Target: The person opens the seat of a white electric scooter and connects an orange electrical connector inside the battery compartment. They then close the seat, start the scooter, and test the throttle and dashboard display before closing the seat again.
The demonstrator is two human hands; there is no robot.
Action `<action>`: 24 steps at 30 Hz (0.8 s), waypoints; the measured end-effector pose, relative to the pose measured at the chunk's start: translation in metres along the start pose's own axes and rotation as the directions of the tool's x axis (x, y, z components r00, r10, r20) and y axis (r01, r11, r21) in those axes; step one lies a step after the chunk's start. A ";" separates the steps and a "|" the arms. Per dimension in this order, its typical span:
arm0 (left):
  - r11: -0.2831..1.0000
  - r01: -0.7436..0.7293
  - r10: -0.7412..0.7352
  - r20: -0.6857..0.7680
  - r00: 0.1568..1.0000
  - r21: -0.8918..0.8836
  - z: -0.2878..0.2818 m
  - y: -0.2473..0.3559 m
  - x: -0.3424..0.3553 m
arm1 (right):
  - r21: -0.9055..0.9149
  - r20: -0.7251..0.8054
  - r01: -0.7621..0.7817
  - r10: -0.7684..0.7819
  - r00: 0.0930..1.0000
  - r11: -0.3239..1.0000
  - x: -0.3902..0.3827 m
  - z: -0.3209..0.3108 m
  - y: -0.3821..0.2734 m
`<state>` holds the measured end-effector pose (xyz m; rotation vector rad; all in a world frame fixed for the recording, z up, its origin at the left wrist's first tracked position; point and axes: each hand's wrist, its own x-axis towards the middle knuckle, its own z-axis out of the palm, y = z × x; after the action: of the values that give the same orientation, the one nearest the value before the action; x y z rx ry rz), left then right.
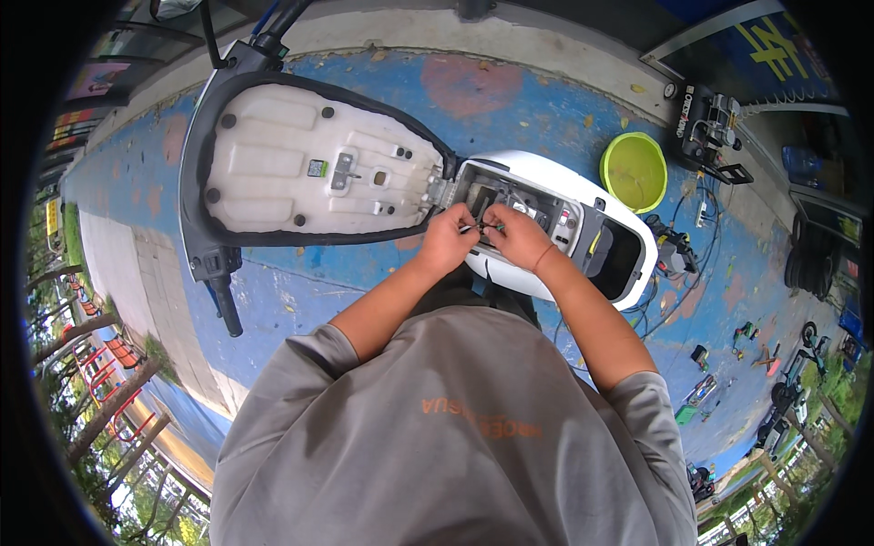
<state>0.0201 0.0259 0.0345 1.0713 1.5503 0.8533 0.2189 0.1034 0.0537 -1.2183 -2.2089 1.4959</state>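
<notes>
Holds left hand and right hand close together over an open scooter

Wears a grey shirt with orange lettering across it, upside down, below the hands. Shows a small label on the pale underside of the raised seat, left of the hands, too small to read. Displays white lettering on a black compressor and yellow characters on a dark panel, both up and right of the hands.

Bends both elbows outward, slanting the forearms inward until almost meeting at the fingertips. Pinches a thin dark strand between the two hands; cannot tell exactly what kind. Carries a red cord on the right wrist.

Runs the strand roughly crosswise, left to right, above the near side of the storage compartment. Points the scooter lengthwise left to right, with handlebars far left of the hands and tail to the right.
</notes>
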 end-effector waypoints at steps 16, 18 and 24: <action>0.999 -0.017 0.020 0.091 0.996 -0.040 -0.002 -0.012 0.007 | 0.503 0.123 -0.309 0.287 0.950 0.807 -0.007 0.009 -0.003; 0.998 -0.031 0.035 0.075 0.997 -0.057 0.000 -0.016 0.005 | 0.532 0.183 -0.360 0.311 0.933 0.766 -0.008 0.013 0.003; 0.995 -0.074 0.070 0.052 0.996 0.070 0.004 -0.011 -0.007 | 0.545 0.364 -0.501 0.349 0.864 0.672 -0.002 0.016 0.018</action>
<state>0.0221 0.0161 0.0263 1.1978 1.5180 0.8190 0.2202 0.0935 0.0319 -1.4136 -1.3209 2.4100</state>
